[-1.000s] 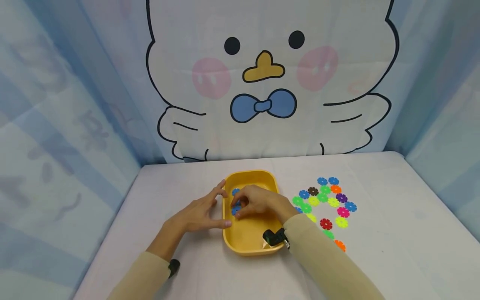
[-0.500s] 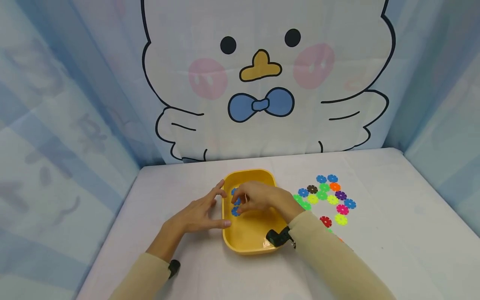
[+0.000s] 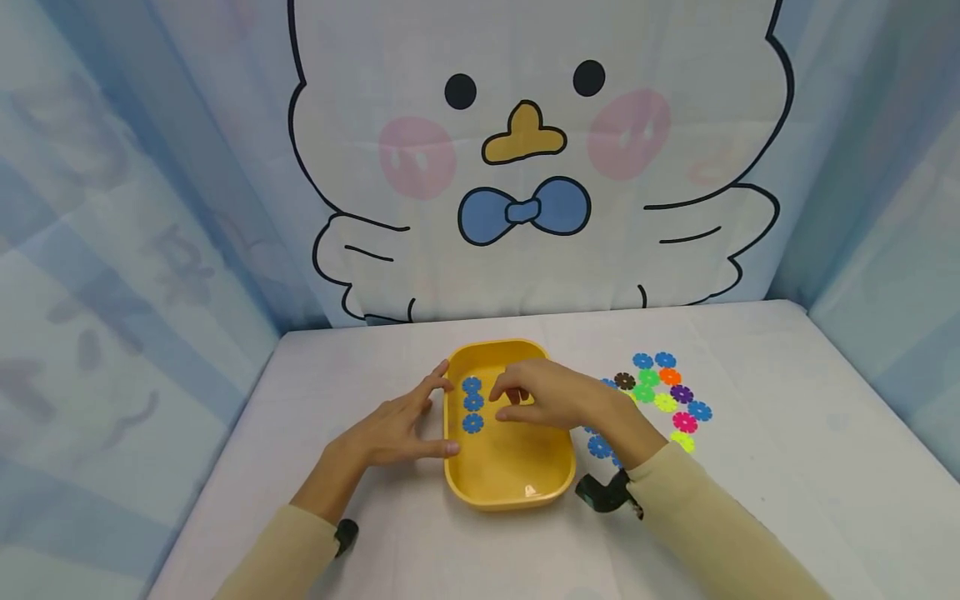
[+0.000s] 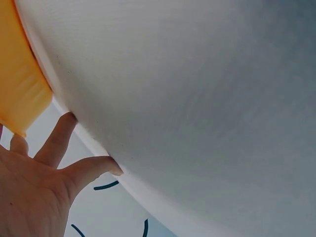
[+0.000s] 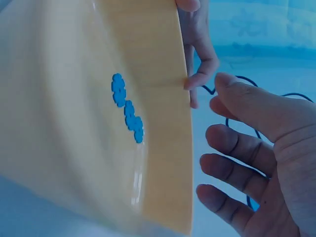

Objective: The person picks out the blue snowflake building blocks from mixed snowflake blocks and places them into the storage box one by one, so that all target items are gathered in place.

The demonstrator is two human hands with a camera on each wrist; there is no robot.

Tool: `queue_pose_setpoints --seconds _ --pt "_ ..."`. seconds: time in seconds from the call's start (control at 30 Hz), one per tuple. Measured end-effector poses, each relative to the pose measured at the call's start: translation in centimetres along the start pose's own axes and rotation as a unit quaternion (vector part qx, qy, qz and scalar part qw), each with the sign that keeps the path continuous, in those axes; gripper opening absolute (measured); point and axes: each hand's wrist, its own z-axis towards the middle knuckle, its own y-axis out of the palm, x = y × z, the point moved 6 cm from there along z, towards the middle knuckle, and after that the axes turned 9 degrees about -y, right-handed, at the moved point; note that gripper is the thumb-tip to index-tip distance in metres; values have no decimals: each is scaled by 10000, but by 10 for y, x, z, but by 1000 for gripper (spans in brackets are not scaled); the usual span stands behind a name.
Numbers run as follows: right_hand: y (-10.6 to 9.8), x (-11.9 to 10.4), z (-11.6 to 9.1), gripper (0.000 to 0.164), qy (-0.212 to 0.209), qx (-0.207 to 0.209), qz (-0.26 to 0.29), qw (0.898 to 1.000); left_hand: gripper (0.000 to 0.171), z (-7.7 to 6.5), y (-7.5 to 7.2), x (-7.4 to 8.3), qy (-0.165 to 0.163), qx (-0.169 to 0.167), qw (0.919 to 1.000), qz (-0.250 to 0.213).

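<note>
Three blue snowflake discs (image 3: pixel 472 403) lie in a column along the left side of the yellow tray (image 3: pixel 513 471). In the right wrist view the same blue discs (image 5: pixel 130 116) sit close together on the tray floor. My left hand (image 3: pixel 397 427) touches the tray's left rim with fingers spread; part of it (image 4: pixel 34 187) also shows against the tray in the left wrist view. Over the right part of the tray is my right hand (image 3: pixel 558 396), its fingers loosely bent and nothing between them. The right wrist view shows that hand (image 5: pixel 276 158) apart from the tray.
Right of the tray, several snowflake discs in mixed colours are scattered on the white table (image 3: pixel 787 400), among them a purple disc (image 3: pixel 682 394) and a pink disc (image 3: pixel 685 422). My right forearm covers some. A printed curtain (image 3: pixel 525 275) hangs behind the table.
My right hand has moved off the blue discs toward the right, leaving all three uncovered in the tray. My left hand stays at the left rim.
</note>
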Motion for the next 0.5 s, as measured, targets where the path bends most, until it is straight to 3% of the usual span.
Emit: queue_pose_setpoints --seconds 0.23,0.5 --pt "-8 8 -24 20 -125 641 -264 9975 91 1 0 0 26 0 10000 -1" --pt "-20 17 -52 20 -295 1576 -497 9858 91 -1 -2 0 64 -32 10000 30"
